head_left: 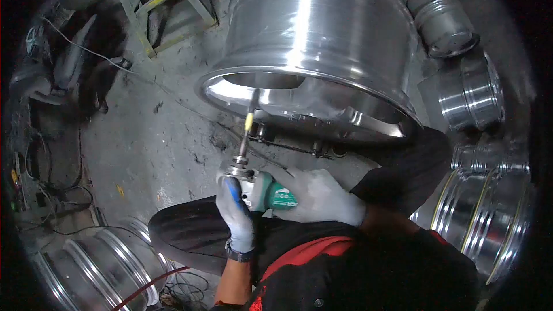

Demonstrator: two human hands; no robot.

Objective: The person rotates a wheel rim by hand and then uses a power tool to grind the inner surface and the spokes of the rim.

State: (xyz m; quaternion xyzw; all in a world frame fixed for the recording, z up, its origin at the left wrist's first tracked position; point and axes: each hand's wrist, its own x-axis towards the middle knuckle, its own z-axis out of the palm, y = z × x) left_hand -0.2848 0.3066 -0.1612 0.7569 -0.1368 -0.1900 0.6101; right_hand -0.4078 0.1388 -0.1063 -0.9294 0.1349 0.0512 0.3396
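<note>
A green and silver angle grinder (pixel 259 192) is held in front of my lap by both hands. My left hand (pixel 236 219), in a grey and blue glove, is closed round its metal head. My right hand (pixel 322 197), also gloved, wraps round the green body. From the head a long thin shaft (pixel 249 124) with a yellow band points away from me. Its far tip overlaps the near opening of a large shiny wheel rim (pixel 351 29). The rim lies on its side, its spoke openings facing me.
More metal rims (pixel 86 265) lie at the lower left, with others (pixel 484 213) along the right side. A metal frame stand (pixel 144 17) is at the back left. Thin cable (pixel 86 47) crosses the grey floor (pixel 150 144); a red hose (pixel 150 285) runs at lower left.
</note>
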